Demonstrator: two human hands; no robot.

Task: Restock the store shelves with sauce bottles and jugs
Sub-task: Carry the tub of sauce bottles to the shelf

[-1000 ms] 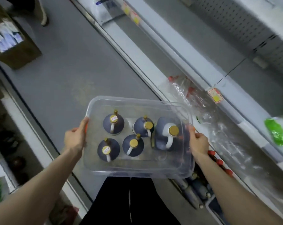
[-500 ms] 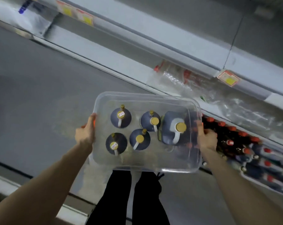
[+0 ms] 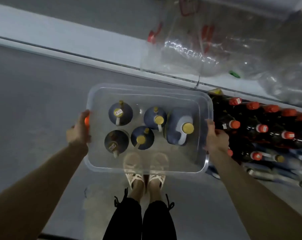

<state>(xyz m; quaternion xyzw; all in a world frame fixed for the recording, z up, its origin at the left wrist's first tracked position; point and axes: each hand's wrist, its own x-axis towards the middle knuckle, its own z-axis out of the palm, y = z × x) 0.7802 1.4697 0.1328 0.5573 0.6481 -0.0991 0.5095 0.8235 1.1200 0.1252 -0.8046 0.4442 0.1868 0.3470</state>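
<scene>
The clear tub (image 3: pixel 146 170) of jugs (image 3: pixel 179 129), gripped by left hand (image 3: pixel 79 130) and right hand (image 3: pixel 216 137), has been brought beside red-capped bottles (image 3: pixel 261 129) at frame right; shelving is likely next.

Grey floor (image 3: pixel 34 104), bearing my sandalled feet (image 3: pixel 145 179); white shelf (image 3: pixel 51 37) alongside, bearing crumpled clear plastic wrap (image 3: pixel 190 54), red-capped bottles (image 3: pixel 261 129) beneath.

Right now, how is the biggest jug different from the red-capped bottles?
The biggest jug has a gold cap and a white handle; the red-capped bottles show no handle. The jug stands inside the clear tub; the bottles sit in rows beside it. Both look dark.
</scene>
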